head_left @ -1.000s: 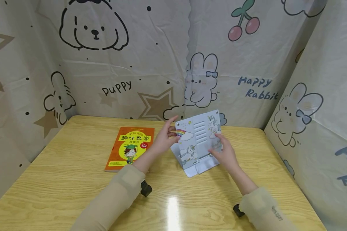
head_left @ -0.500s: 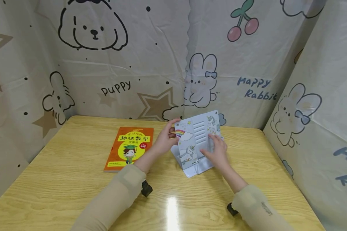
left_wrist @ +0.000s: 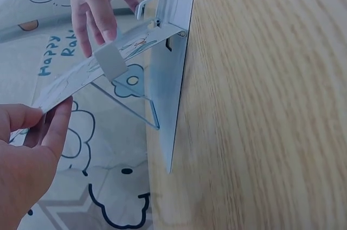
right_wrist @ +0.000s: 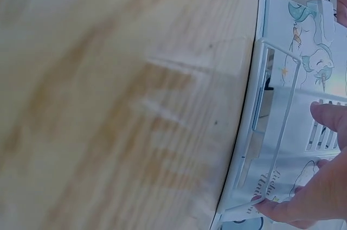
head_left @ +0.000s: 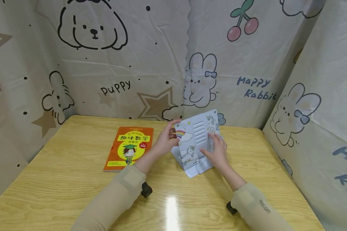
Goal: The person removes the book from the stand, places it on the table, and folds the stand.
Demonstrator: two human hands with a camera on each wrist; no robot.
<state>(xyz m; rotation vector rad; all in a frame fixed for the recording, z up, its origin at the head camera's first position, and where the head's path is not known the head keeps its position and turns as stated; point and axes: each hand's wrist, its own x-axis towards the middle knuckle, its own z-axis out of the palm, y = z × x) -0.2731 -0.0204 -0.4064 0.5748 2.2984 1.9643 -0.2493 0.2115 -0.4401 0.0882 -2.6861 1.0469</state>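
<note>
A white metal book stand (head_left: 188, 138) with unicorn, cloud and rainbow prints is propped on its base plate (left_wrist: 168, 105). My left hand (head_left: 163, 141) pinches the panel's left edge, thumb on the printed face and fingers behind. In the left wrist view, a wire leg (left_wrist: 122, 102) runs from the back of the panel to the base. My right hand (head_left: 218, 150) is over the right half of the printed face, fingers spread near the slots. Seen from the right wrist, one fingertip (right_wrist: 263, 203) lies right at the wire page holder (right_wrist: 286, 121) along the lower ledge.
An orange children's book (head_left: 115, 150) lies flat on the wooden table (head_left: 75, 186), left of the stand. Patterned cloth (head_left: 150, 64) hangs along the back and both sides of the table.
My right hand has moved left from the panel's right edge onto its face. The left hand keeps its hold, and the book has not moved.
</note>
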